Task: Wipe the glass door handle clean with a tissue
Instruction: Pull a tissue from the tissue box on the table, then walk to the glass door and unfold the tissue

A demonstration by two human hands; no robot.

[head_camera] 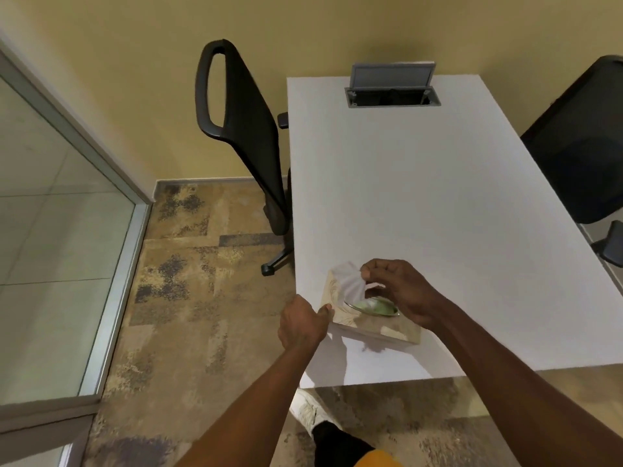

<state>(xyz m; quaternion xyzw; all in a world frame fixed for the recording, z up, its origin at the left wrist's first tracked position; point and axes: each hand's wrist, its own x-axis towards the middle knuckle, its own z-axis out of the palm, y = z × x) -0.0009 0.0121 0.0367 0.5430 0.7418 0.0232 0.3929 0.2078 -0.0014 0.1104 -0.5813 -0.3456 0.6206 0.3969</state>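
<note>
Early stage: right hand (401,291) pinches tissue (350,281) from box (374,326), left hand (301,323) grips box at tabletop's (438,197) near edge; wiping not begun

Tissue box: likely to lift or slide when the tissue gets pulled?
The tissue box is probably light: looks cardboard, and the left hand braces its end while the right hand pinches the tissue. Near the table edge, unbraced it could slide off. Low, so unlikely to tip.

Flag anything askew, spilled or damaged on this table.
Nothing is spilled or damaged. The tissue box sits skewed to the edges of the table, close to its left side, and the cable hatch lid at the far end stands open.
</note>
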